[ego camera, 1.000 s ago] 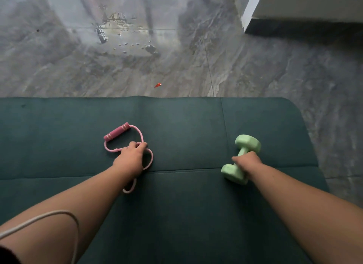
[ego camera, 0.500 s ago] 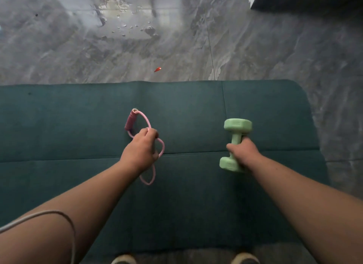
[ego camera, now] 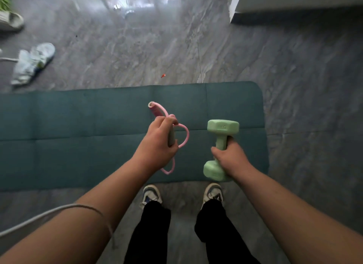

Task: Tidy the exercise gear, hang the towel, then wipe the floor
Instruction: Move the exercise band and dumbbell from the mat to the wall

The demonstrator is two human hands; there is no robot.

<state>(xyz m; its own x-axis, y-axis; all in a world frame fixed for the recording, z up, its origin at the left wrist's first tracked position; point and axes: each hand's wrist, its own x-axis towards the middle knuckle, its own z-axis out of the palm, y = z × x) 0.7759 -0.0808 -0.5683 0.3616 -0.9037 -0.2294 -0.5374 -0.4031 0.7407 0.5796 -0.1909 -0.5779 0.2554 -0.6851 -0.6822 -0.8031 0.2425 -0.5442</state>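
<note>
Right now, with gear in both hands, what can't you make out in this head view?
- Dumbbell handle: wrapped by the right hand.
- Pink resistance band: its middle is behind the left hand.
- Pale cloth on the floor: blurred, so towel or rag unclear.
- Plant pot: cut by the left edge.

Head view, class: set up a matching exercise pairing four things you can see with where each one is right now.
Things:
1. dumbbell
2. resistance band
3. mat
4. cloth

Places:
A. spread on the floor before the feet
B. gripped in the left hand
C. crumpled on the floor, far left
D. gripped in the right hand

Pairs: 1-D, 2-B, 3-A, 4-C
</note>
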